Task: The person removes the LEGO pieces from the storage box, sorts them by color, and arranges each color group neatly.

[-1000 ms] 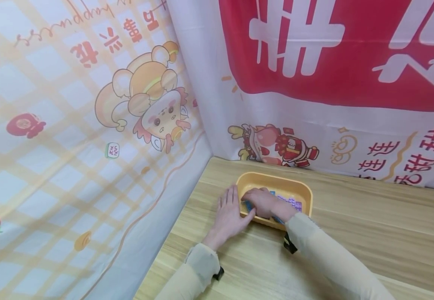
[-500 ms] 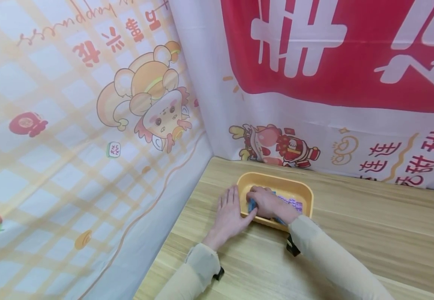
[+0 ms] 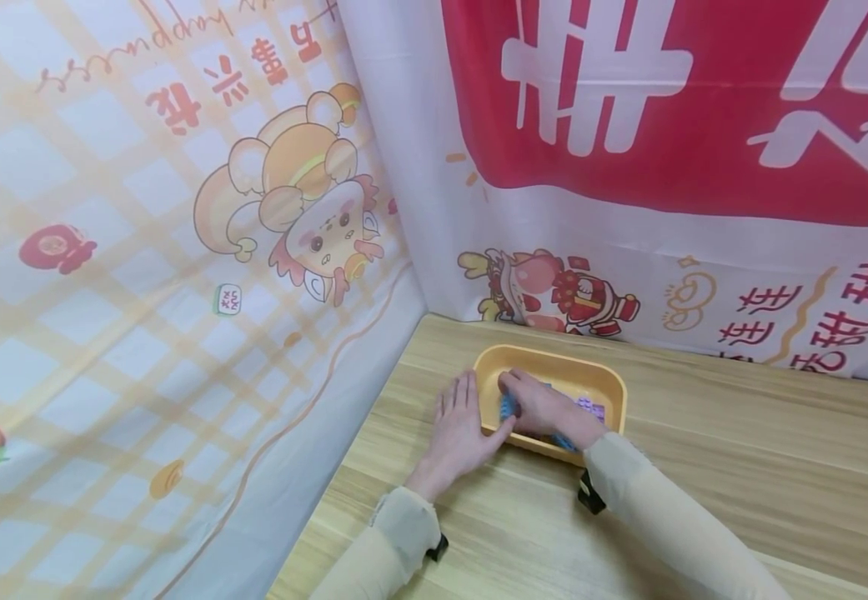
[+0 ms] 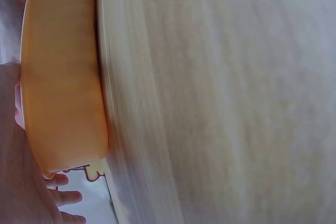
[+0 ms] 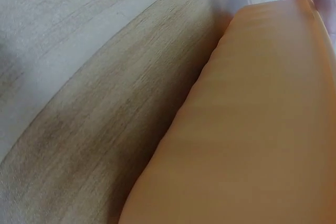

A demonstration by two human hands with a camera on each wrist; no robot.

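Observation:
A yellow-orange plastic tray stands on the table, with blue and purple studded pieces in it. My left hand rests against the tray's left end, fingers straight and thumb along the near rim. In the left wrist view, fingers of this hand reach past the tray's end. Inside the tray, my right hand has its fingers curled round a blue studded piece, largely covered by the hand. Purple pieces lie to its right, and another blue piece shows under the wrist.
The wood-grain tabletop extends to the right and in front of the tray. A printed cloth hangs behind, and a checked one borders the left side. The tray's outer wall fills much of the right wrist view.
My right hand has shifted slightly right inside the tray, and the blue piece has turned and moved with it. My left hand has stayed at the tray's left end.

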